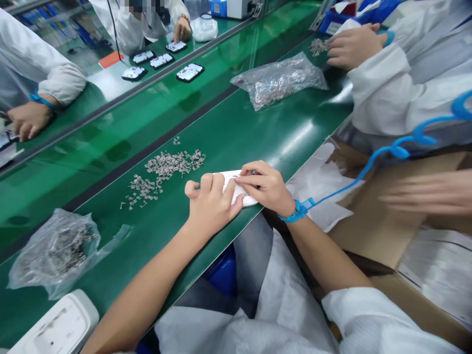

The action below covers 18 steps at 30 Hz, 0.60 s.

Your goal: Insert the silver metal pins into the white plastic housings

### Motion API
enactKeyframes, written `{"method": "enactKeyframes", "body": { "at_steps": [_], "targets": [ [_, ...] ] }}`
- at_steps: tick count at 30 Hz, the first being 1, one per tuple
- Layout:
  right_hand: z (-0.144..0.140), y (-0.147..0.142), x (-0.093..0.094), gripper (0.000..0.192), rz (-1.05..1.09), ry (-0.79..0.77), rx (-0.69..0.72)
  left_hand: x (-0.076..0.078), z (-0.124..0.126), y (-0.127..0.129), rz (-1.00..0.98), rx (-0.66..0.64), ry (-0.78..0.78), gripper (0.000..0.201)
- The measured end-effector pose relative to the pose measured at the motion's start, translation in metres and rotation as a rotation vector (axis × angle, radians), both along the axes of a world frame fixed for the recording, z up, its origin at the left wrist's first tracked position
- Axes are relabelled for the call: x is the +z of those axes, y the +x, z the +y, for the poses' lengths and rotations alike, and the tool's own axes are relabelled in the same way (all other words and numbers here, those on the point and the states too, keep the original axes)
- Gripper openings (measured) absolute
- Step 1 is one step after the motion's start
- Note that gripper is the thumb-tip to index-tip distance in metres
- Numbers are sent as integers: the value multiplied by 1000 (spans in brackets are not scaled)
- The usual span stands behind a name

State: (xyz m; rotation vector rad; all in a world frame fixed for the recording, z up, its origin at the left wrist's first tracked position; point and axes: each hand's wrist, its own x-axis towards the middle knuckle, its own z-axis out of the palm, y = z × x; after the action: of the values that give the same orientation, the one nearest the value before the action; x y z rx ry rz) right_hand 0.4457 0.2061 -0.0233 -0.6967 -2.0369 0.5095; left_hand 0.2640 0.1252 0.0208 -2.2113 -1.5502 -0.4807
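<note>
A white plastic housing (250,200) lies at the near edge of the green bench, largely covered by my hands. My left hand (211,199) grips it from the left, thumb along the near side and index finger on top, with the other fingers curled. Over its right part, my right hand (268,187) pinches thumb and fingertips together at the surface; whatever is between them is too small to make out. A blue wrist strap (297,211) circles my right wrist. Loose small metal pieces (167,166) are scattered beyond my left hand.
A clear bag of metal pieces (66,250) lies left, above another white housing (61,327). A second bag (278,81) lies farther back. A co-worker's hand (354,46) rests at right; a blue coiled cord (363,172) crosses there above a cardboard box (383,231).
</note>
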Motion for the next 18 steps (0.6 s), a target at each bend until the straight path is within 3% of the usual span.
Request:
{"method": "enactKeyframes", "body": {
  "at_steps": [6, 10, 14, 18],
  "targets": [
    [-2, -2, 2, 21, -34, -1, -3, 1, -1, 2, 20, -3, 1, 27],
    [-2, -2, 4, 9, 49, -96, -34, 4, -7, 8, -65, -59, -4, 25],
    [-11, 8, 11, 5, 232, -173, -60, 16, -19, 20, -447, -190, -181, 37],
    [-38, 18, 28, 5, 373, -251, -105, 33, -25, 28, -924, -224, -313, 30]
  ]
}}
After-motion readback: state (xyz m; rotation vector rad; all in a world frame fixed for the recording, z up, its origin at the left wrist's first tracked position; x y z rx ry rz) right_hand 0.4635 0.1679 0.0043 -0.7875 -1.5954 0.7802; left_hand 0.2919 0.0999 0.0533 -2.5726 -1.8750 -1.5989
